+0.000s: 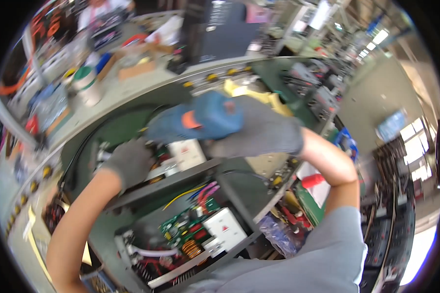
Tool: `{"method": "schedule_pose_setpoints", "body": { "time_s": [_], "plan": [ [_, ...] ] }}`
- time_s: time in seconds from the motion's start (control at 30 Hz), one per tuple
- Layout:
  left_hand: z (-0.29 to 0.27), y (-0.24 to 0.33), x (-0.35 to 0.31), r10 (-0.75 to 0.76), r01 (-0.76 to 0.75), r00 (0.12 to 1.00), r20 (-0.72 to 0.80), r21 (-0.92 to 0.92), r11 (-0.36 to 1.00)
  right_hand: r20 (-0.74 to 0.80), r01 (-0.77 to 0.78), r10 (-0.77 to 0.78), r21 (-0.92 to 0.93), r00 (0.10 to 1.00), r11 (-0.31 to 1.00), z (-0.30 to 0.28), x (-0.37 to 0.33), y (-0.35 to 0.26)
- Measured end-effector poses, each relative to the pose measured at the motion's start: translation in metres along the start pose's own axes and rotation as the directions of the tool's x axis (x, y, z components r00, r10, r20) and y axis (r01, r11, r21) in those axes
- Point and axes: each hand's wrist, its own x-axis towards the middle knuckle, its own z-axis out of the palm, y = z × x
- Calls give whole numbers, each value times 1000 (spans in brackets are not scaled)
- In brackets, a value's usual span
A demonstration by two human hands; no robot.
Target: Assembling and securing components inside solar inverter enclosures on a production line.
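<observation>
From afar, my right hand is wrapped round the blue drill, eleven o'clock. I can't tell if my left hand, nine o'clock, holds anything; a drill slip could poke it.

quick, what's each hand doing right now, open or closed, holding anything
Left hand: at the far open unit; blurred, so its grip cannot be told.
Right hand: closed, holding the blue power tool.

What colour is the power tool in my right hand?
The power tool is blue with an orange patch, best seen in the head view.
</observation>
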Motion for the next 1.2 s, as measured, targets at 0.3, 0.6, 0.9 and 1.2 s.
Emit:
{"method": "schedule_pose_setpoints", "body": {
  "time_s": [0.3,0.6,0.9,1.2],
  "plan": [
    [-10,14,7,15,-24,998,-54,-174,984,33,-11,10,19,999,1000,-21,-18,16],
    [-11,9,5,54,-62,997,-54,-156,986,-1,40,-40,12,999,999,-24,-18,26],
    [-15,25,15,-137,139,990,38,-86,986,-44,101,-102,-34,994,994,-19,-22,20],
    [-5,26,15,-194,192,980,34,51,980,26,32,-31,-44,999,999,-22,-34,15]
  ]
}}
